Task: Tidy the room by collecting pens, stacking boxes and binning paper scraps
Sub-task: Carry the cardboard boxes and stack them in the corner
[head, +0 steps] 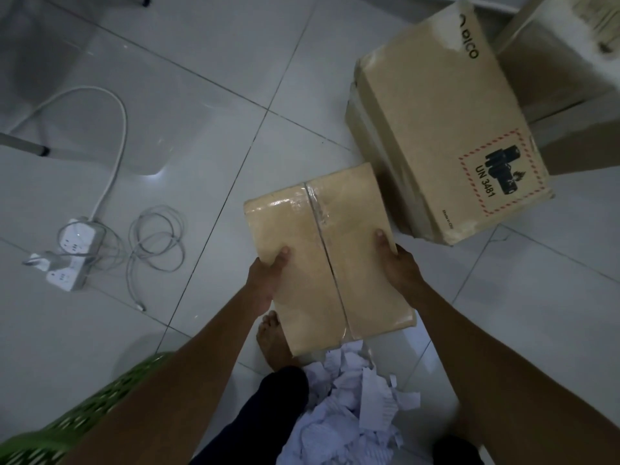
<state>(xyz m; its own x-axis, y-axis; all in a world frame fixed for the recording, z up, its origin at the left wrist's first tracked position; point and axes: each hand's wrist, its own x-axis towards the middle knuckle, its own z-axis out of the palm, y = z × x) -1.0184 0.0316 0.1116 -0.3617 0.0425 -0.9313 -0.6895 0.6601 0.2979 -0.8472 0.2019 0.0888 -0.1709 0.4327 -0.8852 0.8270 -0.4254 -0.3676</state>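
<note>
I hold a flat taped cardboard box (332,243) above the tiled floor, in the middle of the view. My left hand (266,280) grips its left edge with the thumb on top. My right hand (399,266) grips its right edge the same way. A bigger cardboard box (443,122) printed with "UN 3481" stands on the floor just beyond and to the right. A heap of white paper scraps (355,404) lies on the floor below the held box, between my legs. No pens are in view.
A green plastic basket (77,421) sits at the lower left. A white power strip (72,253) with coiled cables (157,243) lies on the floor at left. Chair legs (30,146) stand at the upper left. Another cardboard box (570,45) fills the top right corner.
</note>
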